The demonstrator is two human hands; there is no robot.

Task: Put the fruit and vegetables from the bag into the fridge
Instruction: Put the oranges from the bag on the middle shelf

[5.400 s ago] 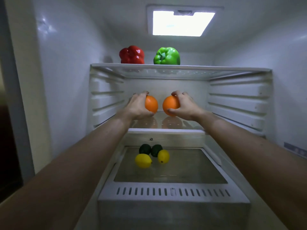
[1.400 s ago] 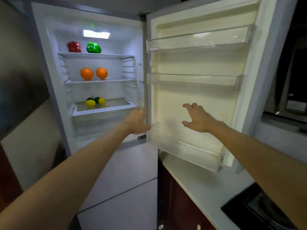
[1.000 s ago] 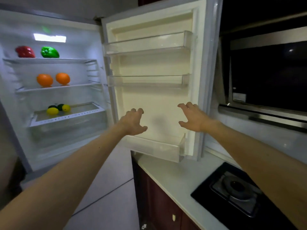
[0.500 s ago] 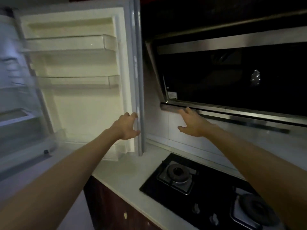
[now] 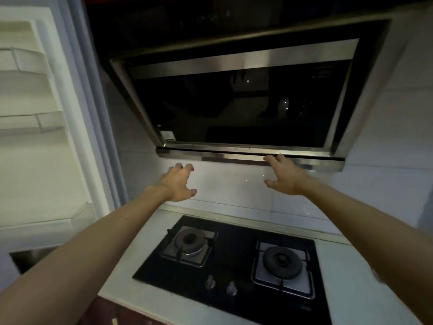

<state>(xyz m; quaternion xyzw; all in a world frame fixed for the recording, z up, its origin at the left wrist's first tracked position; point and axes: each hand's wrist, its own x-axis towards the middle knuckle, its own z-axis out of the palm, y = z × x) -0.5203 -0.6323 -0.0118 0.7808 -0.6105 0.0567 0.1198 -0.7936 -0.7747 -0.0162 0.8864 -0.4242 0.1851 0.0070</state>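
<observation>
Two bare arms fill the lower frame: the left arm [image 5: 105, 242] comes in from 8 o'clock and the right arm [image 5: 365, 226] from 4 o'clock. Both are uncovered from wrist to frame edge (the upper arms are out of view). The left hand [image 5: 179, 184] and right hand [image 5: 284, 178] are bare too, with slender fingers. Dim light blurs the nails and finer marks.

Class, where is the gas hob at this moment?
Head view, lower centre: the gas hob sits in the counter, beneath the range hood, right of the open fridge door.
</observation>
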